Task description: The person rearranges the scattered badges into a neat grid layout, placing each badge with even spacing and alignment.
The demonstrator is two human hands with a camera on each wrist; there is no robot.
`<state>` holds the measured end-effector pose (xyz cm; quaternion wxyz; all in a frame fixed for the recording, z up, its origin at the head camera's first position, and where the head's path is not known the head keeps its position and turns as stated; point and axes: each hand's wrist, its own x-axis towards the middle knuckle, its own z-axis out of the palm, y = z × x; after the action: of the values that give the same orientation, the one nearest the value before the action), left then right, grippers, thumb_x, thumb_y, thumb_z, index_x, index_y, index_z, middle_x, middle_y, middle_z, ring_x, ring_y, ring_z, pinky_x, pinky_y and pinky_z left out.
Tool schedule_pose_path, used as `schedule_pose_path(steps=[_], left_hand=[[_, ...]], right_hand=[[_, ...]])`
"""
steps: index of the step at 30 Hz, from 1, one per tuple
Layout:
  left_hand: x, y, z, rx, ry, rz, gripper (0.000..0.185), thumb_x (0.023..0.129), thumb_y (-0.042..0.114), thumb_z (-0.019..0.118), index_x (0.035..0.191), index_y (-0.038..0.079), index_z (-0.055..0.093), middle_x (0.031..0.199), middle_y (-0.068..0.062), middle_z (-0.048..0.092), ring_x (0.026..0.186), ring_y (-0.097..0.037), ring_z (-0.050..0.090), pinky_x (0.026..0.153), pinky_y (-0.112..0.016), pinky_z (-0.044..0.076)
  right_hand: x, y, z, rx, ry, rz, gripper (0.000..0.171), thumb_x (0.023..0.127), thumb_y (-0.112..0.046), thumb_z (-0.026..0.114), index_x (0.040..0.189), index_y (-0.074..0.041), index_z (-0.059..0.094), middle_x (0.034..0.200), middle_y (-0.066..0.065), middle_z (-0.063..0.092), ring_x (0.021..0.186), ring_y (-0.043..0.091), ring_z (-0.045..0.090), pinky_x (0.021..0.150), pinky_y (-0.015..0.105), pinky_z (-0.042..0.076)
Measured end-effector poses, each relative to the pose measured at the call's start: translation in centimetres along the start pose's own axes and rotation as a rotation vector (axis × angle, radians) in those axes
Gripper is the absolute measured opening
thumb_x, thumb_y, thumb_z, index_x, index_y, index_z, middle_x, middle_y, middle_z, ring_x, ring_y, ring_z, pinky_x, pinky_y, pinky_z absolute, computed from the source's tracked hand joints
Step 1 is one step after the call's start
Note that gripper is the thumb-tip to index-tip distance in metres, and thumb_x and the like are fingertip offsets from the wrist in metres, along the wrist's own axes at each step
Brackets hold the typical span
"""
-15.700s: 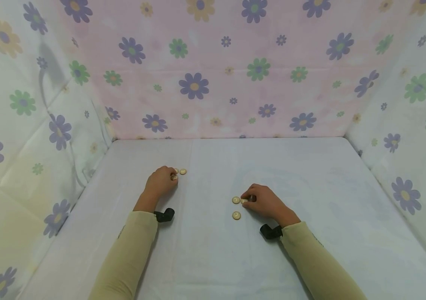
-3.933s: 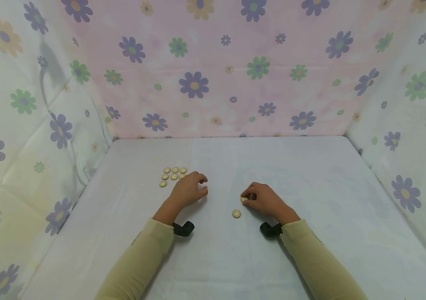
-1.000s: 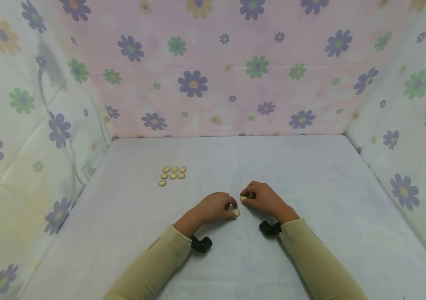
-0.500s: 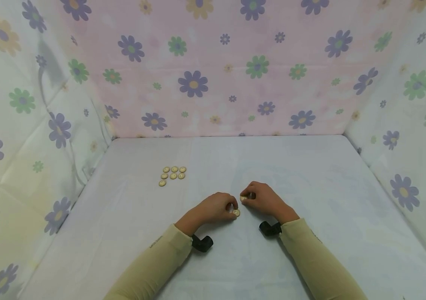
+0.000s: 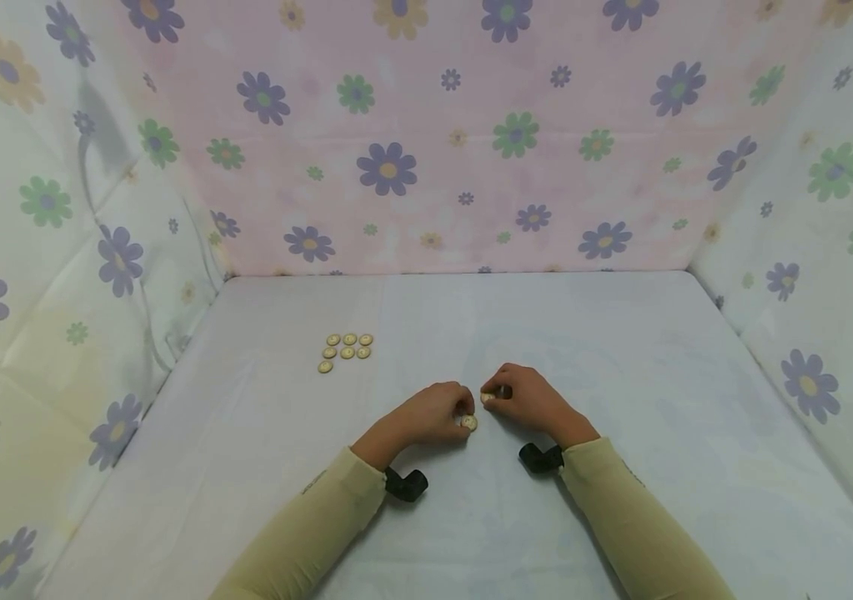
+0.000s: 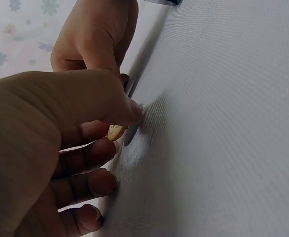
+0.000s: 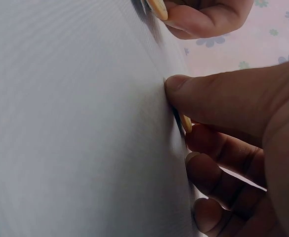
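Done: seven buttons (image 5: 346, 351) laid flat in a tidy block on the table (image 5: 621, 375), far left, well apart from both hands; two full rows of three, a third row begun with one.
Left: two buttons not yet in the block, so I judge the sorting nearly through.
Left hand (image 5: 429, 412): fingers curled, thumb and forefinger pinching a button (image 5: 467, 422) at the table surface, near centre; the left wrist view shows its edge (image 6: 116, 132) between thumb tip and fingers.
Right hand (image 5: 527, 397): grip closed on another button (image 5: 488, 397), just beside the left hand; the right wrist view shows it (image 7: 185, 123) edge-on under the thumb.
Orientation: round discs, no long axis; the block's lie face up, the pinched two tilted on edge against the table.
Block axis: rows run left-right.
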<state>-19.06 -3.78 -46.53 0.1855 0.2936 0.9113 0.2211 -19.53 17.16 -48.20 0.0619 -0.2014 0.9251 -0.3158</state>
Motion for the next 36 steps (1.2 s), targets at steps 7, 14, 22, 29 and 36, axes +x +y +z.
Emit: schedule_pose_path(steps=[7, 14, 22, 29, 36], left_hand=[[-0.3, -0.6, -0.2, -0.017, 0.042, 0.026, 0.018, 0.084, 0.021, 0.071, 0.100, 0.015, 0.066, 0.094, 0.006, 0.062, 0.085, -0.009, 0.054, 0.078, -0.026, 0.046], [-0.6, -1.5, -0.4, -0.004, 0.097, 0.012, 0.024, 0.086, 0.024, 0.070, 0.107, 0.013, 0.068, 0.101, 0.003, 0.067, 0.091, -0.010, 0.057, 0.083, -0.029, 0.048], [-1.3, -2.7, -0.9, -0.015, 0.142, -0.043, 0.021, 0.087, 0.023, 0.069, 0.105, 0.012, 0.068, 0.100, 0.001, 0.066, 0.092, -0.013, 0.058, 0.086, -0.033, 0.048], [-2.1, -3.0, -1.4, -0.034, 0.170, -0.060, 0.020, 0.086, 0.021, 0.070, 0.103, 0.010, 0.069, 0.099, 0.000, 0.066, 0.092, -0.015, 0.058, 0.086, -0.035, 0.049], [-2.4, -4.1, -1.6, -0.035, 0.213, -0.073, 0.020, 0.086, 0.019, 0.069, 0.104, 0.009, 0.069, 0.099, -0.001, 0.065, 0.093, -0.015, 0.058, 0.087, -0.035, 0.048]], right_hand=[[0.0, 0.0, 0.1, -0.009, -0.003, 0.014, 0.018, 0.088, -0.025, 0.071, 0.104, -0.018, 0.073, 0.100, -0.007, 0.064, 0.083, 0.010, 0.054, 0.076, 0.030, 0.046], [0.1, 0.0, 0.1, -0.029, -0.003, 0.015, 0.019, 0.088, -0.025, 0.071, 0.105, -0.018, 0.073, 0.099, -0.006, 0.063, 0.082, 0.010, 0.053, 0.075, 0.030, 0.045], [0.2, 0.0, 0.2, -0.046, -0.012, 0.025, 0.020, 0.088, -0.026, 0.071, 0.106, -0.018, 0.073, 0.100, -0.006, 0.063, 0.083, 0.010, 0.053, 0.075, 0.030, 0.045], [0.0, 0.0, 0.2, -0.044, -0.009, 0.023, 0.020, 0.088, -0.026, 0.071, 0.106, -0.018, 0.073, 0.101, -0.005, 0.063, 0.084, 0.010, 0.053, 0.076, 0.031, 0.045], [0.1, -0.1, 0.1, -0.042, -0.019, 0.042, 0.021, 0.088, -0.026, 0.070, 0.108, -0.019, 0.073, 0.100, -0.006, 0.062, 0.084, 0.010, 0.053, 0.075, 0.030, 0.045]])
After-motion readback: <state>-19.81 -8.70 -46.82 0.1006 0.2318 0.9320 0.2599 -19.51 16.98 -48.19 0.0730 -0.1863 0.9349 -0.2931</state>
